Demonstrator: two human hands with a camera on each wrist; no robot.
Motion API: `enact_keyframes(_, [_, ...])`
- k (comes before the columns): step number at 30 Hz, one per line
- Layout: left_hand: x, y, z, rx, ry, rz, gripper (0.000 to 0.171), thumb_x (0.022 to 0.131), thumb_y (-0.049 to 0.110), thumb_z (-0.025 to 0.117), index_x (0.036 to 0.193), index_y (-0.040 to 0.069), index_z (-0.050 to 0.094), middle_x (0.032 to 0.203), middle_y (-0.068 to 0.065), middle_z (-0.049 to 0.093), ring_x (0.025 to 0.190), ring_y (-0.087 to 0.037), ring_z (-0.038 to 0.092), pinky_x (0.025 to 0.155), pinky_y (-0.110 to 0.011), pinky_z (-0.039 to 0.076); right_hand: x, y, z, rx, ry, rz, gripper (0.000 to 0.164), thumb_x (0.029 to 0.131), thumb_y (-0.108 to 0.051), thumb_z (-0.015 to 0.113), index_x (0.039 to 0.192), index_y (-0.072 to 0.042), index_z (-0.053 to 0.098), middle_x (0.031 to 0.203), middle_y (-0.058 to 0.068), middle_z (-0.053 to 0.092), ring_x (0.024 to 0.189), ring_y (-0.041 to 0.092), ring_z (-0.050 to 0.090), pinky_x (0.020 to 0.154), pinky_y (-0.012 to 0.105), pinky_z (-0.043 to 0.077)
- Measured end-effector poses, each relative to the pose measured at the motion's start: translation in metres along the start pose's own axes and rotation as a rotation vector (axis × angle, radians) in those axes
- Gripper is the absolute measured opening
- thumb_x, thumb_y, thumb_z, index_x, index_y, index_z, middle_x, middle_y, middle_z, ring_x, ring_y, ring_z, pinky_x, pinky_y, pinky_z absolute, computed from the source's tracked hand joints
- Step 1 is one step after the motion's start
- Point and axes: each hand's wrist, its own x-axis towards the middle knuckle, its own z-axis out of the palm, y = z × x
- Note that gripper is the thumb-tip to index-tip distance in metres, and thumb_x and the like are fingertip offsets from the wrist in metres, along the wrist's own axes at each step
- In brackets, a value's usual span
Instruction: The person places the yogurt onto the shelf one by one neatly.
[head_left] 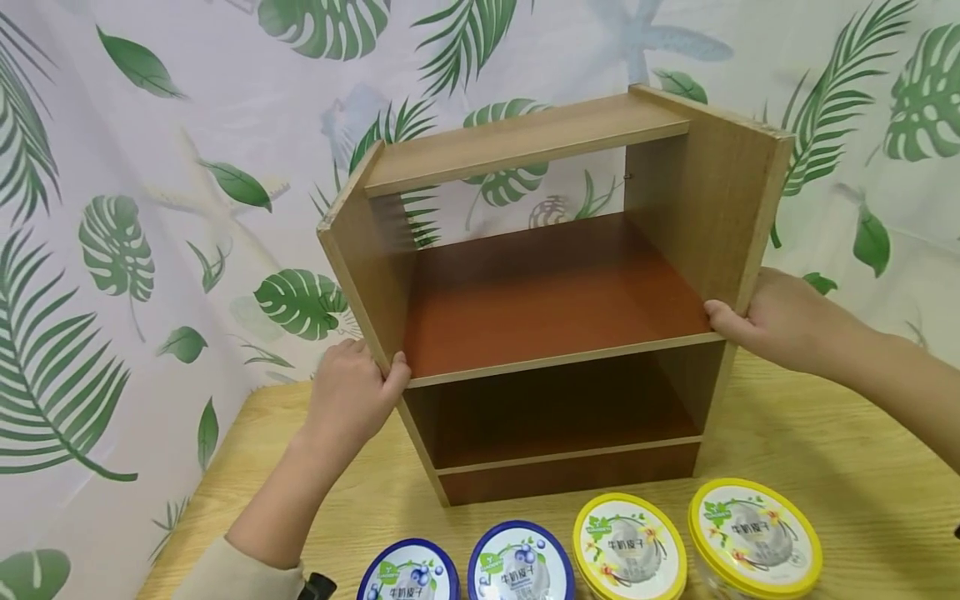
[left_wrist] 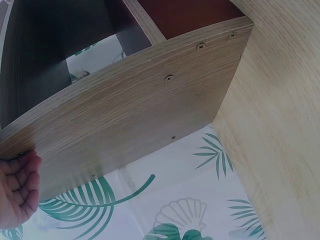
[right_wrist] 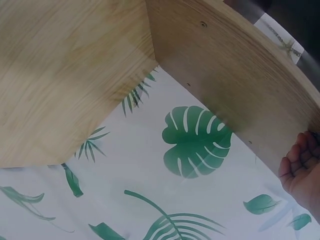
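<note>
A small wooden shelf unit point(head_left: 551, 292) with an open back and red-brown boards stands upright on the table. My left hand point(head_left: 352, 387) grips its left side panel, thumb hooked over the front edge at the middle board and fingers curled against the outer face. On the opposite side my right hand point(head_left: 787, 321) holds the right panel at about the same height, its thumb on the front edge. The left wrist view shows curled fingers point(left_wrist: 30, 180) against the screwed side panel point(left_wrist: 125, 115). In the right wrist view the other panel point(right_wrist: 225, 75) meets the tabletop.
Along the table's near side stand two tubs with blue lids point(head_left: 520, 562) and two with yellow lids point(head_left: 628, 546), just before the shelf unit. A leaf-patterned wall covering point(head_left: 187, 125) rises behind and left of the wooden table point(head_left: 787, 425).
</note>
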Motion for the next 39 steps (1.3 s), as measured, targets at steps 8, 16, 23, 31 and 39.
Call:
enact_keyframes(8, [-0.005,-0.005,0.0,0.01,-0.001,0.006,0.035,0.088,0.021,0.049,0.056,0.009,0.055,0.054,-0.004,0.055,0.061,-0.025,0.054,0.063,-0.039,0.045,0.004,-0.005,0.003,0.005,-0.004,-0.016,0.029,0.091,-0.018,0.05,0.104,0.006,0.059,0.099,0.017,0.067,0.074,0.018,0.055,0.058,0.03,0.042])
enact_keyframes(16, [-0.007,-0.005,0.0,0.007,-0.024,-0.026,0.032,0.089,0.022,0.047,0.067,0.006,0.063,0.06,-0.004,0.059,0.065,-0.025,0.055,0.066,-0.038,0.045,0.007,-0.004,0.004,-0.01,0.001,-0.035,0.031,0.089,-0.019,0.052,0.107,0.005,0.059,0.101,0.017,0.066,0.081,0.021,0.06,0.063,0.036,0.046])
enact_keyframes(23, [-0.005,-0.002,0.004,0.009,-0.008,-0.002,0.033,0.089,0.021,0.048,0.058,0.01,0.055,0.052,0.001,0.05,0.06,-0.023,0.052,0.061,-0.037,0.043,0.001,-0.004,0.002,-0.059,0.023,-0.046,0.028,0.09,-0.022,0.055,0.098,0.003,0.064,0.091,0.012,0.068,0.071,0.016,0.057,0.058,0.032,0.043])
enact_keyframes(31, [-0.005,-0.004,0.004,0.009,0.033,0.018,0.031,0.088,0.02,0.049,0.06,0.008,0.056,0.053,-0.002,0.052,0.058,-0.024,0.052,0.059,-0.037,0.043,-0.01,-0.014,0.003,-0.181,0.016,0.002,0.045,0.094,-0.029,0.051,0.057,-0.005,0.055,0.056,0.0,0.045,0.055,0.013,0.041,0.053,0.029,0.032])
enact_keyframes(39, [-0.004,-0.004,0.001,0.007,0.063,0.023,0.029,0.088,0.02,0.049,0.065,0.005,0.06,0.055,-0.005,0.055,0.057,-0.025,0.053,0.058,-0.039,0.043,-0.022,-0.026,0.002,-0.28,0.171,-0.044,0.028,0.088,-0.022,0.057,0.073,0.001,0.056,0.062,0.004,0.053,0.058,0.02,0.047,0.055,0.037,0.039])
